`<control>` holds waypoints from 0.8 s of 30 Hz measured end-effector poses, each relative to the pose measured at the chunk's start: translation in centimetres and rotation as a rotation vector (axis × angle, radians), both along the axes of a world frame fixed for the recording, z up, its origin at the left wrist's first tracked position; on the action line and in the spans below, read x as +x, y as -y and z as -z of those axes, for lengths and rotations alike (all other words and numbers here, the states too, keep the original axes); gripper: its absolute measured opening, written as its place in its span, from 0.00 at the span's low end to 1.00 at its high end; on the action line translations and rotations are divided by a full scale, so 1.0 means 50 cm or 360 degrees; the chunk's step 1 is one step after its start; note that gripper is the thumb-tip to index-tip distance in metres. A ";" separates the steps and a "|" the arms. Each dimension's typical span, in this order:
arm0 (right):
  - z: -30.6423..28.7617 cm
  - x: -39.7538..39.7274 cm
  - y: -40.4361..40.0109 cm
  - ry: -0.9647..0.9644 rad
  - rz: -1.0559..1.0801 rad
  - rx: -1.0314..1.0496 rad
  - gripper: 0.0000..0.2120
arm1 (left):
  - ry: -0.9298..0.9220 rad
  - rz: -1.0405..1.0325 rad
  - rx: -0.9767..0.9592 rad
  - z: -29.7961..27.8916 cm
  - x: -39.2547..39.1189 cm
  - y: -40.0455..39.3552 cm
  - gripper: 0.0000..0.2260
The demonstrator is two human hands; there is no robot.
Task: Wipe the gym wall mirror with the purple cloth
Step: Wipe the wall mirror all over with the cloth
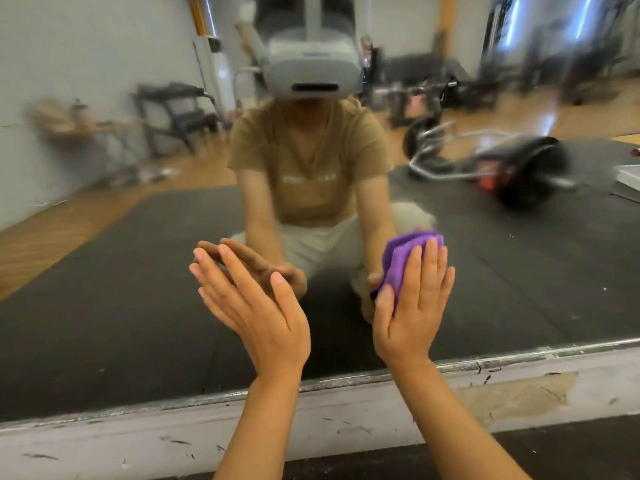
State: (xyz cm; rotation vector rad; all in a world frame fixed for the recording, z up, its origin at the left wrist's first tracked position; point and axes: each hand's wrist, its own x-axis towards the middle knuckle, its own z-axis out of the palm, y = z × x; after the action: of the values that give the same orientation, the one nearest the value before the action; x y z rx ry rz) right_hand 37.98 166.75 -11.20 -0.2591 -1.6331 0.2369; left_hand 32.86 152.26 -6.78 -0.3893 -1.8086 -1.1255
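The right hand [414, 306] lay flat, fingers straight, pressing the purple cloth [405, 261] against the mirror [138, 299], the cloth bunched under fingers and palm, low on the glass near the bottom edge. Left hand [256, 306] released, fingers extended, holding nothing. Wiping looked underway; next called for sweeping firmly across.

Scuffed white baseboard [104, 441], black floor mat [571, 455]; blurry gym equip reflected.
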 end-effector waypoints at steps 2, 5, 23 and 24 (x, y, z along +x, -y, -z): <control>0.097 0.022 0.010 0.0157 -0.0041 -0.0144 0.28 | 0.0007 -0.0005 -0.0008 0.002 -0.001 -0.001 0.29; 0.216 0.056 0.009 0.0437 -0.0009 -0.0269 0.28 | 0.0009 0.0015 0.0014 -0.001 0.000 -0.002 0.29; -0.129 0.021 -0.057 -0.0073 0.0096 -0.0020 0.28 | 0.0002 0.0060 0.0115 -0.011 0.017 -0.047 0.30; -0.105 0.022 -0.064 -0.0076 0.0110 0.0005 0.28 | 0.0000 0.0060 0.0114 -0.012 0.017 -0.048 0.30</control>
State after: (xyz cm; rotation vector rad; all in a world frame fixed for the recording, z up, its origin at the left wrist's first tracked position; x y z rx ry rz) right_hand 39.07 169.93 -5.93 -0.3048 -1.5745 0.1868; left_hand 33.72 154.64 -6.19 -0.3821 -1.7621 -1.2126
